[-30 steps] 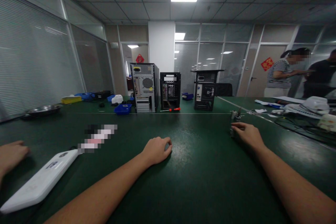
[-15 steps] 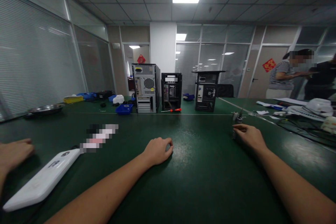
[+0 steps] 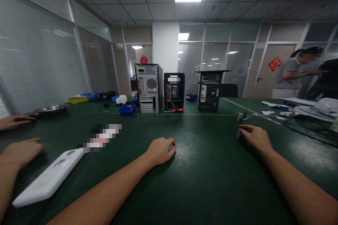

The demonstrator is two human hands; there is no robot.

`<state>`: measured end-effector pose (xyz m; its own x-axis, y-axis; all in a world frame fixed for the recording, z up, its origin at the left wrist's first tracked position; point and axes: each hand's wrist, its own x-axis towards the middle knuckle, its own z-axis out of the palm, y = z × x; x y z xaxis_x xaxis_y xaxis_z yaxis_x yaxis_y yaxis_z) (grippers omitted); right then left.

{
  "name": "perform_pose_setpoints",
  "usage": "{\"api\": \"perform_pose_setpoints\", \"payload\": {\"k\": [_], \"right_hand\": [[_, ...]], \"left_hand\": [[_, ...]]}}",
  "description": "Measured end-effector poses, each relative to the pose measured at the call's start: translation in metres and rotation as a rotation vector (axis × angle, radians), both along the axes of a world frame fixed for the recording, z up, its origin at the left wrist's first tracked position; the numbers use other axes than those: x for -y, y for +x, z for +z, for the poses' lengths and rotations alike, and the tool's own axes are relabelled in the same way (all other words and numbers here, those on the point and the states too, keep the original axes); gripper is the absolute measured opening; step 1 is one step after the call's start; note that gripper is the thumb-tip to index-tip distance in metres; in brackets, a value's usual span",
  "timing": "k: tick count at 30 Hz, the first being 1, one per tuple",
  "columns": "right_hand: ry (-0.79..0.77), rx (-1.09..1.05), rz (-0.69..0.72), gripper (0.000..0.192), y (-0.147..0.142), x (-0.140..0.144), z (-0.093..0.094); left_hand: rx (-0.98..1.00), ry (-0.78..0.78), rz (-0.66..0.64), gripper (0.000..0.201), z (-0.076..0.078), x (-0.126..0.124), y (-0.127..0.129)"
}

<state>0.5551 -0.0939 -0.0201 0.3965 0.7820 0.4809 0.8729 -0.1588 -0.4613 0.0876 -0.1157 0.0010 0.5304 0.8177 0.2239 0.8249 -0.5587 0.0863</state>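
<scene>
My left hand (image 3: pixel 161 152) rests on the green table (image 3: pixel 200 182), fingers curled in toward the thumb. A small greyish patch (image 3: pixel 171 146) shows between them, too unclear to name. Farther right, my right hand (image 3: pixel 255 137) pinches a small dark metallic cylinder (image 3: pixel 238 134) close to the tabletop, partly hidden by the fingers. Just behind it stand small metal cylindrical parts (image 3: pixel 243 116), one with a thin upright tip.
Computer cases (image 3: pixel 149 88) line the table's far side, with a red screwdriver (image 3: pixel 178 110) and a blue bin (image 3: pixel 127 109). At left are another person's hands (image 3: pixel 22 153) and a white power bank (image 3: pixel 50 179). Cables (image 3: pixel 303 130) lie right; a person (image 3: pixel 290 72) stands behind.
The view has turned slightly left, so things sit a little farther right. Another person's second hand has come into view at the left edge. Both my hands keep their grips.
</scene>
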Motion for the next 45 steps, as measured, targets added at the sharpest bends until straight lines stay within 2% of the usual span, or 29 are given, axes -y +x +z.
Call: {"api": "perform_pose_setpoints", "payload": {"k": [9, 18, 32, 45], "right_hand": [[0.043, -0.044, 0.061, 0.037, -0.01, 0.0, 0.004], [-0.028, -0.011, 0.073, 0.038, -0.01, -0.006, 0.003], [0.076, -0.027, 0.124, 0.042, -0.014, -0.008, 0.0], [0.08, -0.024, 0.138, 0.042, -0.015, -0.006, 0.001]], "left_hand": [[0.007, -0.004, 0.007, 0.038, 0.001, 0.002, -0.001], [0.02, 0.006, 0.005, 0.037, 0.0, -0.001, -0.006], [0.007, 0.002, 0.02, 0.037, 0.0, -0.002, -0.006], [0.016, -0.025, 0.019, 0.038, 0.002, -0.001, -0.005]]}}
